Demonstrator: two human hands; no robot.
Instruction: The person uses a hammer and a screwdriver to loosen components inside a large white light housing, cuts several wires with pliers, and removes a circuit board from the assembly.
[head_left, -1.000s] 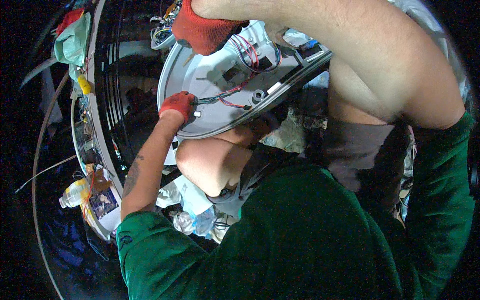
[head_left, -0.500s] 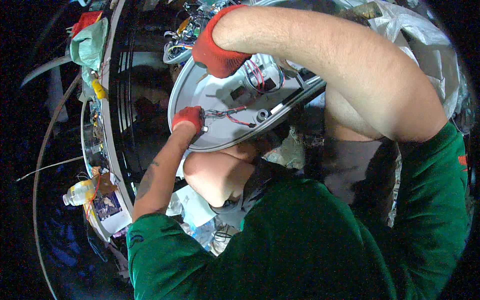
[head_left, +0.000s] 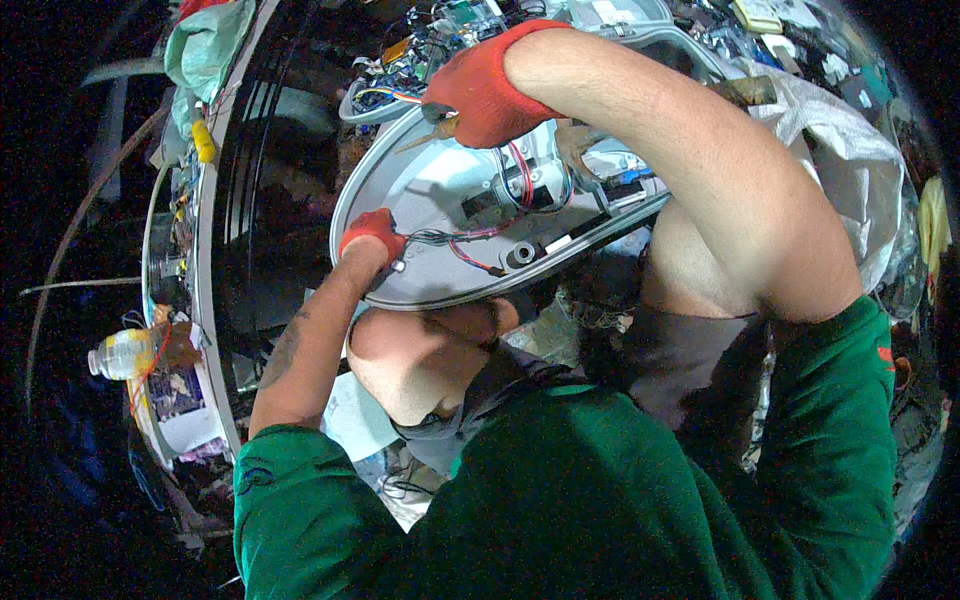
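Clamped with the left hand, the nearer, on the left end of a wire bundle inside a smooth, oval, grey plastic shell; apparently curled with the right hand, farther up, round a brown, tapering handle. Stretching rightward from the left grip, nearly crosswise lengthwise, in thin strands toward a small dark plug.

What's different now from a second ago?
The right hand moved rightward along the grey shell; I can't tell whether it holds anything. The view shifted too, so more of the electronics pile shows above the shell. I see nothing newly grabbed or let go. The left hand still grips the bundled wires near the shell's left end.
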